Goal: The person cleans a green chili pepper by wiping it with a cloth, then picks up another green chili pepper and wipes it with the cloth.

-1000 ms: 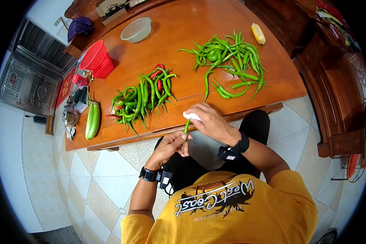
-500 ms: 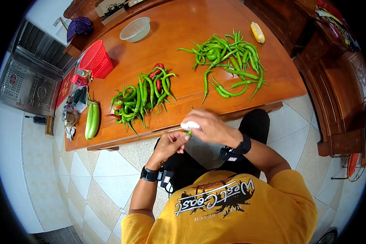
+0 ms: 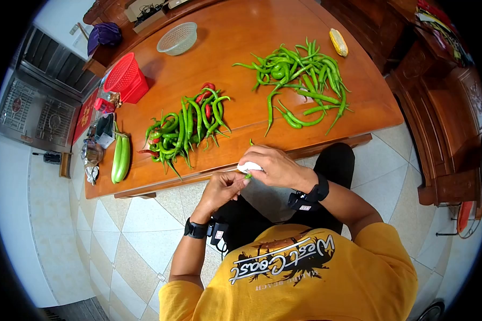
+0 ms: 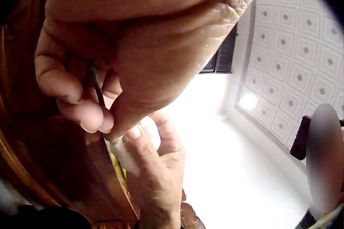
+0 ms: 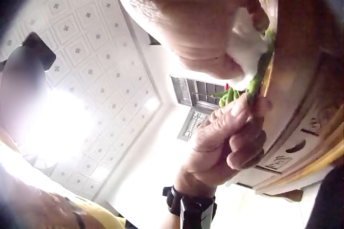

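In the head view my left hand (image 3: 219, 191) pinches one end of a green chili pepper (image 3: 248, 175) between thumb and fingers. My right hand (image 3: 281, 168) grips the same pepper through a wad of white tissue or cloth (image 3: 249, 167), close beside the left fingertips. The pepper's far tip pokes out above the right hand, and its middle is partly hidden by the wad. Seen from the right wrist, the white wad (image 5: 246, 46) lies along the chili's side. A dark thin stem (image 4: 97, 85) shows among the left fingers in the left wrist view.
On the wooden table (image 3: 230, 48) lie a pile of green and red peppers (image 3: 190, 125) and a green pile (image 3: 310, 69) farther right. Two pale green eggplants (image 3: 121, 158), a red basket (image 3: 127, 77), a pale colander (image 3: 178, 38) and a corn cob (image 3: 338, 42) lie around them.
The right hand with the white wad has come down along the pepper toward the left fingers, covering its middle. Both hands barely move over the last half second. The piles stay as they were.
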`<state>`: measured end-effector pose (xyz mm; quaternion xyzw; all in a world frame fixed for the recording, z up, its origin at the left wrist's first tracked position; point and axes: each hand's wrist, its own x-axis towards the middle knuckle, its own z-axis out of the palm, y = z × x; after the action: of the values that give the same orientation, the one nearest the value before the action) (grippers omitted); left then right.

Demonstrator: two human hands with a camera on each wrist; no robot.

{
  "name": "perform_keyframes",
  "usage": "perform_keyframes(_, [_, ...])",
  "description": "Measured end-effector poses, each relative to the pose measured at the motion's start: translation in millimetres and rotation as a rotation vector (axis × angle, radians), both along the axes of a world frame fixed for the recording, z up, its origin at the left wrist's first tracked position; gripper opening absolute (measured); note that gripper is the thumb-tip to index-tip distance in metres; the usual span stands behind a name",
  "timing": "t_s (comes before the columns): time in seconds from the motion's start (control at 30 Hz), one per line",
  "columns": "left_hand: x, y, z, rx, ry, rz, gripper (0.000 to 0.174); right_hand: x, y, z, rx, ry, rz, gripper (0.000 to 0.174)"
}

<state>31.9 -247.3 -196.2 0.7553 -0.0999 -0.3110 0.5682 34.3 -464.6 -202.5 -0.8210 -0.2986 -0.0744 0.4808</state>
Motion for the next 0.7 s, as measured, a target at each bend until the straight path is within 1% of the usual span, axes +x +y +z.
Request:
perform_keyframes(0.03, [-0.1, -0.8, 1.9, 0.003, -0.006, -0.003, 0.024, -0.5, 1.2, -1.2, -0.012, -0.011, 0.021, 0.025])
perform_keyframes(0.07, [-0.6, 0.0, 1.4, 0.012, -0.01, -0.002, 0.024, 1.4, -0.5, -1.5, -0.018, -0.003, -0.018, 0.024])
perform_keyframes(0.17, [-1.3, 2.2, 0.7, 0.041, -0.027, 0.006, 0.024, 12.9, -9.6, -3.6, -0.065, -0.089, -0.193, 0.022])
perform_keyframes(0.2, [-1.8, 2.3, 2.4, 0.054, -0.032, 0.01, 0.024, 15.5, -12.9, -3.9, -0.08, -0.071, -0.236, 0.022])
perform_keyframes(0.3, [-1.0, 4.2, 1.4, 0.07, -0.029, 0.016, 0.023, 13.9, -13.6, -2.7, -0.036, -0.048, -0.216, 0.022])
perform_keyframes(0.33, [-0.7, 4.5, 0.7, 0.073, -0.025, 0.017, 0.023, 11.1, -11.3, -1.8, 0.015, -0.041, -0.152, 0.022])
perform_keyframes(0.43, [-0.2, 1.2, 0.7, 0.036, -0.025, 0.022, 0.023, 1.9, -1.4, 0.7, 0.019, 0.038, 0.009, 0.021])
perform_keyframes(0.47, [-0.1, 0.3, 1.1, 0.045, -0.035, 0.016, 0.023, 0.3, -0.3, 1.2, -0.005, 0.063, 0.028, 0.021])
perform_keyframes(0.57, [0.2, -1.2, 5.0, 0.076, -0.062, 0.001, 0.022, 3.9, -4.9, 0.6, -0.021, 0.032, -0.035, 0.019])
perform_keyframes(0.67, [-1.9, -2.5, 6.9, 0.097, -0.06, 0.001, 0.02, 8.4, -15.6, -3.9, -0.075, -0.037, -0.144, 0.023])
perform_keyframes(0.7, [-2.2, -4.4, 8.1, 0.105, -0.056, 0.01, 0.021, 8.1, -17.1, -4.9, -0.075, -0.02, -0.146, 0.023])
